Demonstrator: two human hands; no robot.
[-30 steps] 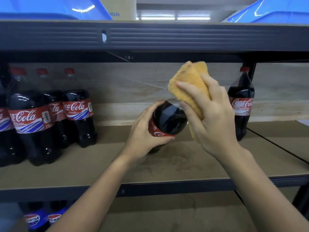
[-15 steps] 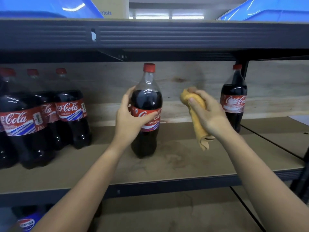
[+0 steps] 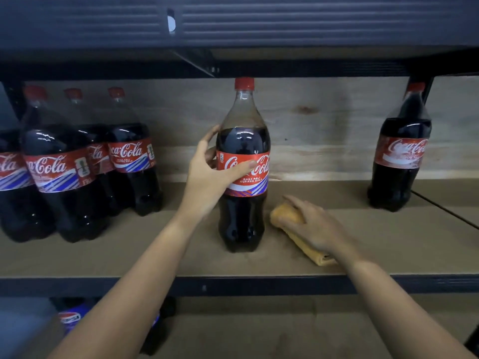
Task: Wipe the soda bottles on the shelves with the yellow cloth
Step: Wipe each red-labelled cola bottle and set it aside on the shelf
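A large cola bottle with a red cap and red label stands upright in the middle of the brown shelf board. My left hand grips it around the label, thumb across the front. The folded yellow cloth lies on the board just right of the bottle's base. My right hand holds the cloth down on the board, fingers curved over it. Several more cola bottles stand grouped at the left, and a single one stands at the right by the upright post.
A dark metal beam of the shelf above runs low over the bottle caps. A plywood back panel closes the rear. The lower shelf holds blue-labelled bottles at the left. A seam in the board runs at the right.
The bottle went from tilted toward me to upright on the shelf. My right hand moved down from the bottle's top with the cloth and now rests it on the board.
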